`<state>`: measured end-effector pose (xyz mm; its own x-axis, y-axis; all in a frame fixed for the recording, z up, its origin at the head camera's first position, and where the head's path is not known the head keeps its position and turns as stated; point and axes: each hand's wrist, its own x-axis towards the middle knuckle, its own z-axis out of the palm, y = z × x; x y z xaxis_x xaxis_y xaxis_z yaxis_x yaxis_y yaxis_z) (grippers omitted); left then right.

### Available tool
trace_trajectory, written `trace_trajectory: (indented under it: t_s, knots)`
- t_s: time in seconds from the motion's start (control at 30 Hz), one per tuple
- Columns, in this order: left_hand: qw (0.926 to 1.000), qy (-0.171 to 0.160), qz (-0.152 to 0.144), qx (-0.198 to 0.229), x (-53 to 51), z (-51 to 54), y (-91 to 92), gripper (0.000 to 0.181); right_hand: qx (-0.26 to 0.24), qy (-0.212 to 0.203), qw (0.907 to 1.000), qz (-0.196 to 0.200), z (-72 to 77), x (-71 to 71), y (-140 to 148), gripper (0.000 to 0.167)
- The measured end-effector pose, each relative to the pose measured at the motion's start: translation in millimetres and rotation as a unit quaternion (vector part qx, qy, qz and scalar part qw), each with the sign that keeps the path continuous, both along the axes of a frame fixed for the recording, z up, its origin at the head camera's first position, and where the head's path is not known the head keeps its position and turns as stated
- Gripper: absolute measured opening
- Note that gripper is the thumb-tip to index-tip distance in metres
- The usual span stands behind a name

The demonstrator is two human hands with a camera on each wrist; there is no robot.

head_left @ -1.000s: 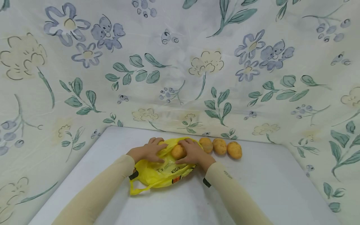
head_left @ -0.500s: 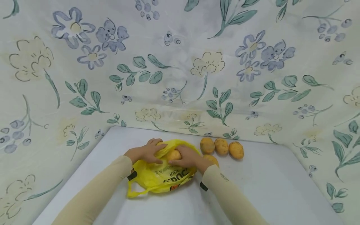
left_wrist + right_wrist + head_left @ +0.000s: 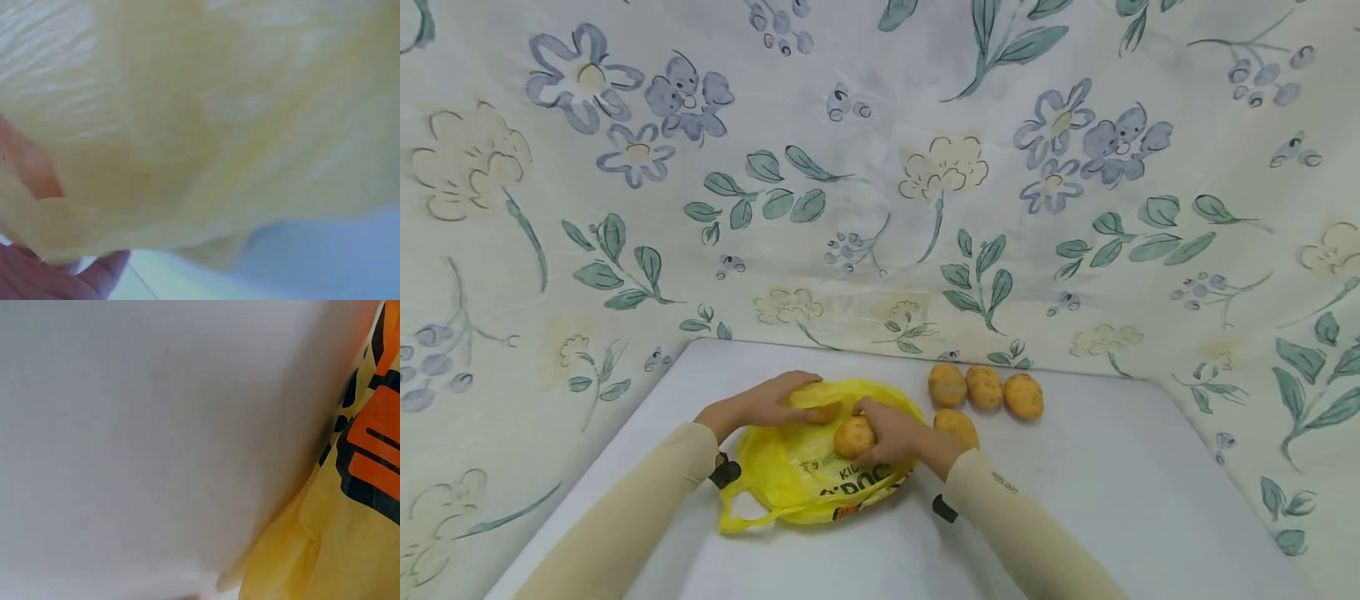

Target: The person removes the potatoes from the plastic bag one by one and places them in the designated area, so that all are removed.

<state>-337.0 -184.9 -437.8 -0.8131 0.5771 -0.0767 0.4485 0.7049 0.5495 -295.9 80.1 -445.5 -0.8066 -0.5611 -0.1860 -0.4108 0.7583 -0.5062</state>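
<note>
A yellow plastic carrier bag with dark print lies on its side, its mouth spread between the hands. My right hand is inside the mouth and grips a potato. At the bag's far left rim, my left hand holds the plastic between thumb and fingers. A brownish rounded thing, likely another potato, shows partly beside the left thumb. In the left wrist view the plastic covers most of the picture, and the left fingers appear at the lower left. The right wrist view shows printed bag plastic, but not the held potato.
Just right of the bag lies a potato. Behind it stand three more in a row, the nearest to the bag being a potato. The white table meets a floral cloth backdrop at the back and sides.
My right hand has drawn the gripped potato slightly nearer inside the bag. My left hand has shifted left along the rim, and the mouth is wider. The potato beside the right wrist has come into view.
</note>
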Motion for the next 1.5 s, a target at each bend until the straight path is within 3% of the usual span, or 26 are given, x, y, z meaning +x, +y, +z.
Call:
trace_trajectory:
  t_s: [0.2, 0.43, 0.53, 0.7, 0.9, 0.97, 1.07, 1.17, 1.27, 1.4, 1.5]
  knots:
    - [0.9988, 0.018, 0.034, 0.032, 0.6, -2.7, 0.9, 0.052, 0.006, 0.019, 0.9998, 0.001, -1.8, 4.4, 3, 0.069]
    - [0.9946, -0.064, 0.074, 0.037, 2.2, -4.9, 0.9, 0.066, 0.003, 0.050, 0.9987, 0.001, -3.9, 13.3, 4, 0.080]
    - [0.9929, -0.079, 0.086, 0.023, 2.2, -3.7, 0.8, 0.072, -0.011, 0.063, 0.9979, 0.007, -2.4, 16.9, 6, 0.079]
    - [0.9941, -0.065, 0.085, 0.013, -3.0, 0.3, 1.5, 0.063, -0.028, 0.076, 0.9966, 0.015, 4.9, 21.2, 11, 0.078]
    - [0.9953, -0.069, 0.066, -0.014, -5.2, -4.6, 1.0, 0.055, -0.049, 0.097, 0.9941, -0.004, 10.1, 23.3, 17, 0.080]
    - [0.9976, -0.044, 0.053, -0.005, -6.7, -6.9, 0.3, 0.052, -0.066, 0.108, 0.9918, -0.014, 12.0, 23.7, 20, 0.080]
    - [0.9988, 0.031, 0.033, 0.016, -7.8, -8.3, -1.8, 0.046, -0.094, 0.131, 0.9867, -0.024, 17.2, 24.4, 23, 0.080]
    - [0.9921, 0.112, 0.042, 0.038, -4.3, -7.1, -1.1, 0.042, -0.124, 0.139, 0.9821, -0.028, 25.2, 25.4, 27, 0.078]
    - [0.9829, 0.172, 0.042, 0.052, 0.4, -3.1, 0.3, 0.033, -0.148, 0.131, 0.9798, -0.029, 35.3, 28.3, 33, 0.077]
    - [0.9715, 0.228, 0.044, 0.046, 9.0, 5.7, 2.8, 0.026, -0.159, 0.119, 0.9794, -0.035, 46.8, 32.5, 44, 0.076]
    - [0.9697, 0.232, 0.063, 0.045, 15.8, 11.2, 3.5, 0.027, -0.160, 0.125, 0.9786, -0.034, 51.9, 34.0, 54, 0.075]
